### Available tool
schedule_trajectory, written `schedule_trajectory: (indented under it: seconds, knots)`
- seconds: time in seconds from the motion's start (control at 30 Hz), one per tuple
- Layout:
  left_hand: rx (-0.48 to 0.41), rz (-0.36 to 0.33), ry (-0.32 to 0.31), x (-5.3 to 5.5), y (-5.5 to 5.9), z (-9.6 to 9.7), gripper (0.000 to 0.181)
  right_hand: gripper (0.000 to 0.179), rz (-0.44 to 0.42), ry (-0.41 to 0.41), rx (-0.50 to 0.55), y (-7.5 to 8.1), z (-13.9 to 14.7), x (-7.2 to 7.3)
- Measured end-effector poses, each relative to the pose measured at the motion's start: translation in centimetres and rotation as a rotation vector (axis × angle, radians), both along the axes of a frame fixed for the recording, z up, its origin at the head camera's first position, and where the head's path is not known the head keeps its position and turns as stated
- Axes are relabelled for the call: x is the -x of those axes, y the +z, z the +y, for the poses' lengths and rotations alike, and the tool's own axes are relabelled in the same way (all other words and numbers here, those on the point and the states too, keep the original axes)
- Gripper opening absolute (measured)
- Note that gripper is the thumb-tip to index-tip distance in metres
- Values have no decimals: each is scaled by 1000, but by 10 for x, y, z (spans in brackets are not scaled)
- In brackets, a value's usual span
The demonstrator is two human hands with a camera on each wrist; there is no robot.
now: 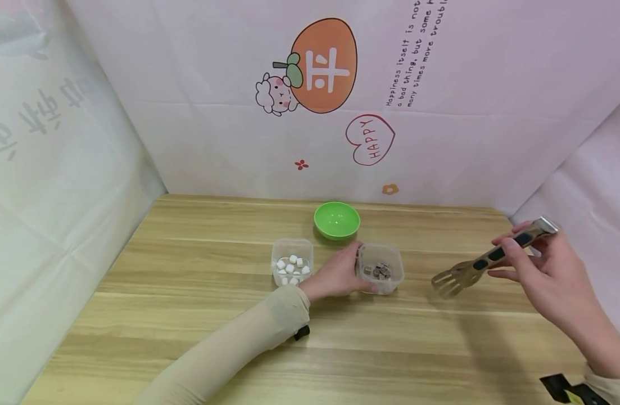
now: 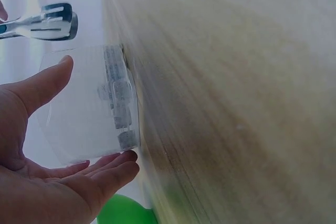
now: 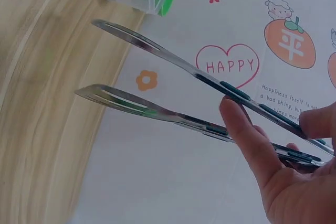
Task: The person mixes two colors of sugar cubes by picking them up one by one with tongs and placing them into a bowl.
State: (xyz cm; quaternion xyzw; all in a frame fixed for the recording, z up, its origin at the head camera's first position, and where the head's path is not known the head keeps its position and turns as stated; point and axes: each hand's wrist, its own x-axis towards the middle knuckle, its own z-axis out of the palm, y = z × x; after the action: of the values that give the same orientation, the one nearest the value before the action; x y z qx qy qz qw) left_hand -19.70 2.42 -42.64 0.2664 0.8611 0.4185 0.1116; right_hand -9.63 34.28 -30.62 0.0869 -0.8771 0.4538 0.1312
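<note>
My left hand [image 1: 338, 272] grips a clear plastic container [image 1: 389, 256], thumb on the near side and fingers on the far side. Small dark grey cubes [image 1: 380, 271] lie on its bottom; through the wall in the left wrist view they line the base [image 2: 122, 108]. To the right, my right hand [image 1: 555, 275] holds metal tongs [image 1: 484, 262] with dark inlaid handles above the table. Their slotted ends point down and left, spread apart in the right wrist view, with nothing between them.
Left of my left hand stands another clear container [image 1: 293, 246] with several white cubes [image 1: 289, 269]. A green bowl [image 1: 337, 218] sits behind the containers. White printed cloth [image 1: 229, 146] rises along the back of the wooden table [image 1: 198, 315] and on both sides.
</note>
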Motion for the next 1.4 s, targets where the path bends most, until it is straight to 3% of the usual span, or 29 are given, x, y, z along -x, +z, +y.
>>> schedule_trajectory:
  seconds: [0.2, 0.3, 0.43, 0.57, 0.67, 0.83, 0.93, 1.23, 1.4]
  knots:
    - [5, -3, 4, -1, 1, 0, 87, 42, -43, -66, -12, 3, -2, -2]
    - [6, -5, 5, -1, 1, 0, 87, 53, -24, -98, -38, 3, -4, -4]
    - [9, -8, 6, -1, 1, 1, 87, 49, -14, -160, -94, 4, -6, -6]
    - [2, -17, -1, -1, 1, 1, 86, 41, -58, -205, -153, 5, -7, -7]
    - [-9, -20, -4, 0, 0, 2, 83, 35, -75, -155, -128, 6, -7, -5]
    - [-14, -12, -5, 1, 0, 2, 82, 27, -73, 6, 0, 4, -8, 0]
    - [-8, -11, -7, 1, 0, 2, 84, 26, -57, 24, -8, 1, -8, 1]
    - [-18, -16, -9, 1, -1, 1, 83, 54, -31, -144, -81, 2, -13, 1]
    - [16, -16, -18, 0, 0, 1, 86, 53, -19, -211, -131, 3, -21, 0]
